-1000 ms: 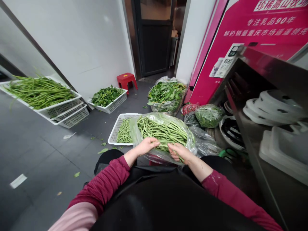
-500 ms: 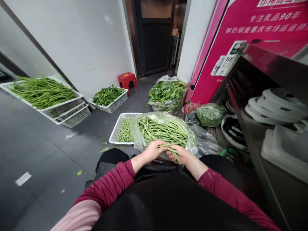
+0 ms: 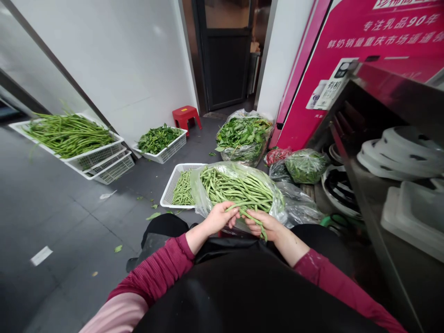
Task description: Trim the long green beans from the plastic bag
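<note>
My left hand (image 3: 222,217) pinches a long green bean close to its end, over the near edge of an open clear plastic bag (image 3: 200,192). Long green beans (image 3: 239,187) fill that bag. A little to the right, my right hand (image 3: 265,223) is closed around several green beans (image 3: 259,225), whose ends stick out below the fingers. Only a small gap separates the two hands. Beyond the bag's left side, a white perforated basket (image 3: 167,196) holds short bean pieces (image 3: 183,188), partly covered by the bag.
Stacked white baskets (image 3: 104,162) with long green stalks stand at left, near a basket of leafy greens (image 3: 159,138) and a red stool (image 3: 186,115). Bagged greens (image 3: 244,134) lie ahead. At right is a metal shelf (image 3: 367,199) with white containers (image 3: 412,222).
My hands have moved slightly apart, the right one shifting right with its beans. The whole view has shifted slightly to the right.
</note>
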Demonstrator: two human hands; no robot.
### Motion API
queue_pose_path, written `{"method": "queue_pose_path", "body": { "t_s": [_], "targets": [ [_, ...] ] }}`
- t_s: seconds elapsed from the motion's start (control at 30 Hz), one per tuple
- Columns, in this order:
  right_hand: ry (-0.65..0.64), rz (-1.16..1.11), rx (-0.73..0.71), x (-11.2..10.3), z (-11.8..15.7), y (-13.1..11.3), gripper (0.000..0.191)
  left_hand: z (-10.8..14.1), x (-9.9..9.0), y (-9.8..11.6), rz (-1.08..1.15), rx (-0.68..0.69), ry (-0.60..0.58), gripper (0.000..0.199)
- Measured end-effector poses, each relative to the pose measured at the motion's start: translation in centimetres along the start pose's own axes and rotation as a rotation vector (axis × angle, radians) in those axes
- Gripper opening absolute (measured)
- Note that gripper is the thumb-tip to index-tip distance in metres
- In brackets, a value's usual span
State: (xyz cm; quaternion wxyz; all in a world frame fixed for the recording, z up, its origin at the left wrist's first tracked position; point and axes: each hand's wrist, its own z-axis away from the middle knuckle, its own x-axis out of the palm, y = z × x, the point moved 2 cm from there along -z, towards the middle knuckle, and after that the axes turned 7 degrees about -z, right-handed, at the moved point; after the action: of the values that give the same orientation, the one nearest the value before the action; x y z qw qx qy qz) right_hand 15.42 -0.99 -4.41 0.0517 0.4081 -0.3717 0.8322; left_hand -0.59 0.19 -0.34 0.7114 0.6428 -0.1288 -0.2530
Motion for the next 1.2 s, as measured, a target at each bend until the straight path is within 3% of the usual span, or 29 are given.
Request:
{"method": "queue_pose_path", "body": {
  "t_s": [0.17, 0.33, 0.4, 0.47, 0.57, 0.63, 0.83, 1.2],
  "targets": [
    [0.017, 0.097, -0.037, 1.3, 0.4, -0.4, 0.028, 0.4, 0.1, 0.1, -0.163, -0.023, 0.046, 0.034],
    [-0.013, 0.115, -0.029, 1.9, 0.4, -0.3, 0.026, 0.5, 0.3, 0.2, -0.394, 0.113, 0.131, 0.032],
    [0.031, 0.052, -0.037, 0.9, 0.3, -0.3, 0.021, 0.6, -0.2, 0.3, -0.377, 0.115, 0.162, 0.033],
    [0.151, -0.054, -0.083, -0.8, 0.4, -0.6, 0.018, 0.8, -1.0, 0.3, -0.334, 0.079, 0.161, 0.036],
    [0.344, -0.181, -0.226, -3.4, 0.7, -1.2, 0.017, 1.3, -2.5, 0.2, -0.280, 0.030, 0.129, 0.039],
    [0.391, -0.203, -0.332, -4.3, 0.9, -1.7, 0.021, 1.7, -3.4, 0.1, -0.263, 0.012, 0.109, 0.041],
    [0.323, -0.125, -0.517, -3.5, 1.1, -2.8, 0.027, 2.5, -4.4, 0.0, -0.274, -0.037, 0.044, 0.044],
    [0.383, 0.027, -0.573, -2.9, 1.1, -3.0, 0.022, 2.8, -4.9, 0.0, -0.344, -0.051, 0.060, 0.045]
  ]
}}
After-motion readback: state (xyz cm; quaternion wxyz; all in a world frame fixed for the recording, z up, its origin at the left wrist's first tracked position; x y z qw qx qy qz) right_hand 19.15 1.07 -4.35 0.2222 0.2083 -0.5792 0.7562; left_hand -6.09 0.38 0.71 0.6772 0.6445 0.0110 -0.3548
